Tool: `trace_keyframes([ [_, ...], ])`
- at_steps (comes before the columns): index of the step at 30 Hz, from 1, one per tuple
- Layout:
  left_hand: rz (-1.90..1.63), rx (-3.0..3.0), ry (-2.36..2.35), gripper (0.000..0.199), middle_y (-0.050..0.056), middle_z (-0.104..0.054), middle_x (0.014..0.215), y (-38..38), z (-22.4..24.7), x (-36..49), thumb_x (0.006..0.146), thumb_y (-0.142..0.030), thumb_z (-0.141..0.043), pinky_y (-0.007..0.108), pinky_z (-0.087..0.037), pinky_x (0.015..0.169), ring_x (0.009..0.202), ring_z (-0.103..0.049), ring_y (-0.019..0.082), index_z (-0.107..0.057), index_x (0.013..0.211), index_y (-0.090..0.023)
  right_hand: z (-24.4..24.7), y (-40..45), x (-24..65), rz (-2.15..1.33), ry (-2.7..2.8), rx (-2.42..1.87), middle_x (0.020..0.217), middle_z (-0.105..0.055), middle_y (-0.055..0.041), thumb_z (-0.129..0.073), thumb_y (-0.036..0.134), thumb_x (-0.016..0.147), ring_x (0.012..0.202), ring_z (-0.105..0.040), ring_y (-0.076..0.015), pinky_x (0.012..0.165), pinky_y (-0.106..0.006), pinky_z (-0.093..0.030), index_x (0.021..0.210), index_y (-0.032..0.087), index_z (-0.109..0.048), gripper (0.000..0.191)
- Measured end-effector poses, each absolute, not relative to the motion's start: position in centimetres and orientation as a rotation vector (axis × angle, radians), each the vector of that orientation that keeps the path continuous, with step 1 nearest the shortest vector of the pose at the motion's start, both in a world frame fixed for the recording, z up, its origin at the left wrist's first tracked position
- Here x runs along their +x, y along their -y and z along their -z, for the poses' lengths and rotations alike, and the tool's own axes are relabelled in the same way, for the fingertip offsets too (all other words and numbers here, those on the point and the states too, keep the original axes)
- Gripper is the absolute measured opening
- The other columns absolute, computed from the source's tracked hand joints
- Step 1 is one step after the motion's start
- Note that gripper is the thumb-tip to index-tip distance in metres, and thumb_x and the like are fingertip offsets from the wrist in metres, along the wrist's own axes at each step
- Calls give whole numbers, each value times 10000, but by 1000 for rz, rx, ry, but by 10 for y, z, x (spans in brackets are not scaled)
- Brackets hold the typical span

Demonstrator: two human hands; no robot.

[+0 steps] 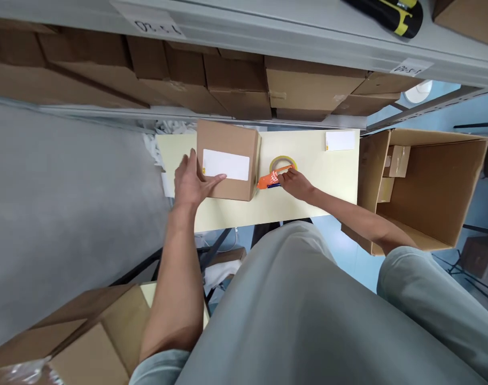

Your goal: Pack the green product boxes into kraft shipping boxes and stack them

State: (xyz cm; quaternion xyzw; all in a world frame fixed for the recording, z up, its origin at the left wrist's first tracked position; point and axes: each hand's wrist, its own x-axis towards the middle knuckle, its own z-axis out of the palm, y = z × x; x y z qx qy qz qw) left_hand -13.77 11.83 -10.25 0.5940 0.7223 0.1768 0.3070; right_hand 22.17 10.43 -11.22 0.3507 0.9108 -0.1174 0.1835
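A brown cardboard box [231,190] with a white label [226,164] stands on the pale table [311,198]. My left hand [191,182] rests on the box's left side, its thumb stretched over the label's lower edge and its fingers apart. To the right of the box, my right hand [295,183] is closed around an orange tape dispenser [268,181], which carries a roll of yellow tape [272,163]. The dispenser's front end lies close to the box's right side. Part of its handle is hidden by my fingers.
Behind the table, a shelf [244,32] holds brown boxes [311,88]. A white card [340,140] lies at the table's back right corner. Right of the table stands a large open carton [432,198] with small boxes inside. More cardboard [95,347] is at the lower left.
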Motion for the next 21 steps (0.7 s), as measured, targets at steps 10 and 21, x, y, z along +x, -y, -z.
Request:
trace_keyframes([
  [10,-701,1613,-1941,738,165,-269,1886,-202,126,24,1082,-685,-555,770,48,1406,1767,151,437,-586,1603,-163,108,-81,190,388,-2545,1148,1076,-816,-166,-356,-47,1068,986,-748,-262,1164,-446,-484,1317,19,-699,429],
  [21,-596,1844,-1716,838,209,-345,1848,-113,128,24,975,-426,-636,598,-95,1466,1781,-134,370,-446,1723,-100,104,-24,137,623,-2475,1141,1224,-831,-151,-261,-7,1079,1167,-765,-254,1240,-380,-467,1350,128,-750,576],
])
